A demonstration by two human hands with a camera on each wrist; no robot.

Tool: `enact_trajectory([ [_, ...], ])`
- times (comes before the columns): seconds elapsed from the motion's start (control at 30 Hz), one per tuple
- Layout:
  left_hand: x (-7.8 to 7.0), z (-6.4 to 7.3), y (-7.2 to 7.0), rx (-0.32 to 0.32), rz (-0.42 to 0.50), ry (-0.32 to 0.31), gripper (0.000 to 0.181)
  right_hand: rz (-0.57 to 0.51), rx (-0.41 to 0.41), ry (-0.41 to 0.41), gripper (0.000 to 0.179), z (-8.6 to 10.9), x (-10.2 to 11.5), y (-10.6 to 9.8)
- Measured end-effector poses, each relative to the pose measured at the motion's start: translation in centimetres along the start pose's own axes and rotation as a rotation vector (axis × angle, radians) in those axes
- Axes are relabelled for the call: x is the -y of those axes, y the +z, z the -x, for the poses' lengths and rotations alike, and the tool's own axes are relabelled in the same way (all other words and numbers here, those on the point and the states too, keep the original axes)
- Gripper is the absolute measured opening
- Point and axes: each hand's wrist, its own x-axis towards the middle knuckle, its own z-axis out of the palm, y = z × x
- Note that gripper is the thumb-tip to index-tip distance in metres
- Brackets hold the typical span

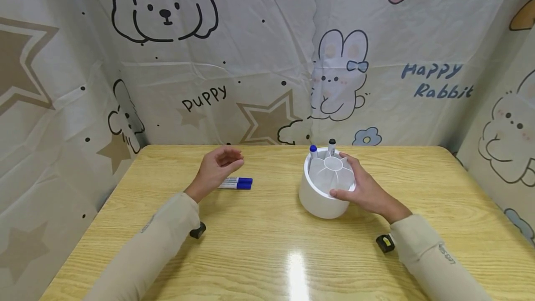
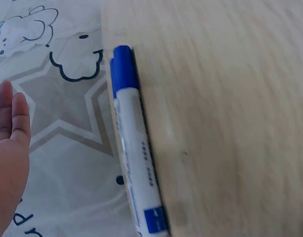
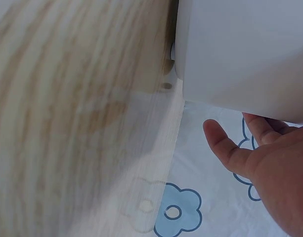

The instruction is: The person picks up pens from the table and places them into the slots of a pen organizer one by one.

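Observation:
Two white markers with blue caps (image 1: 244,186) lie side by side on the wooden table, their left ends hidden behind my left hand (image 1: 219,166). That hand hovers over them with fingers loosely bent and nothing in it. In the left wrist view the nearer marker (image 2: 136,148) covers most of the other. A round white pen holder (image 1: 319,201) with a divided top stands right of centre. My right hand (image 1: 365,187) holds its right side, thumb at the front rim and fingers at the back. A blue-capped marker (image 1: 313,150) and a black-capped marker (image 1: 332,147) stand in its far compartments.
The light wood table (image 1: 251,245) runs back to a hanging cloth (image 1: 259,59) printed with puppies, rabbits and stars. More of this cloth closes off the left and right sides. Each wrist wears a small black camera.

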Motion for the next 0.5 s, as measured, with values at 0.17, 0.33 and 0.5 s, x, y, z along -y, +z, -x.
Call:
enact_trajectory([
  [0.17, 0.5, 0.5, -0.8, 0.006, -0.011, -0.021, 0.025, 0.004, 0.001, 0.005, 0.098, 0.0, 0.0, 0.0],
  [0.33, 0.9, 0.9, -1.5, 0.020, -0.019, -0.057, 0.026, -0.002, 0.003, 0.002, 0.098, 0.0, 0.0, 0.0],
  [0.5, 1.4, 1.3, -2.0, 0.055, -0.073, -0.093, 0.026, 0.003, 0.000, 0.000, 0.098, 0.0, -0.1, 0.0],
])
